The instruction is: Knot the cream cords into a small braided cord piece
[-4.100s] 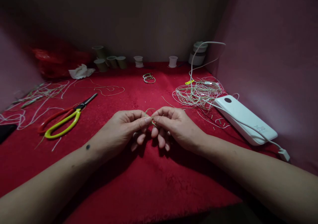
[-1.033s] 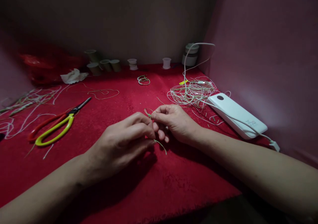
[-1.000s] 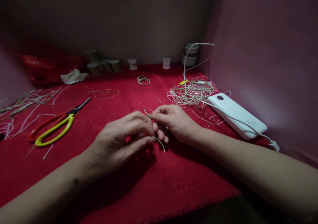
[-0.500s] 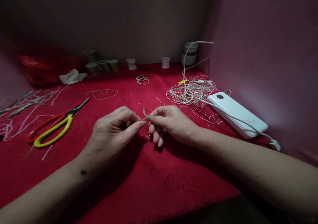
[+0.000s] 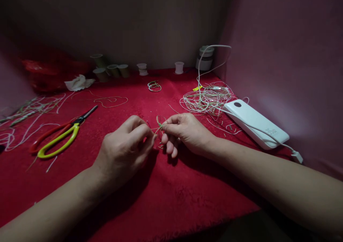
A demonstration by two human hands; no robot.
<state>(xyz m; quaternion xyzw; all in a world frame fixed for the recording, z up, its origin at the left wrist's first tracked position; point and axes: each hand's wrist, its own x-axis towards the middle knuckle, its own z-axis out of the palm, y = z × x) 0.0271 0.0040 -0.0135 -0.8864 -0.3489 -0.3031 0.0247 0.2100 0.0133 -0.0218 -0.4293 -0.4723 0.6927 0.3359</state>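
Observation:
Both my hands meet over the middle of a red cloth (image 5: 166, 199). My right hand (image 5: 184, 131) pinches a small knotted loop of thin green cord (image 5: 159, 122) between thumb and forefinger. My left hand (image 5: 124, 151) is closed too, its thumb and fingers pinching a strand of the same cord just left of the knot. The two hands almost touch. The rest of the cord is hidden under my fingers.
Scissors (image 5: 57, 136) with red and yellow handles lie at the left. A tangle of pale cord (image 5: 206, 99) and a white power bank (image 5: 255, 123) with a cable sit at the right. Spools (image 5: 112, 70), a small bracelet (image 5: 154, 86) and loose strands (image 5: 32, 109) lie farther back.
My left hand had drawn a cord end down toward me, then came back up to the knot. It now pinches the strand beside my right hand, which stayed put.

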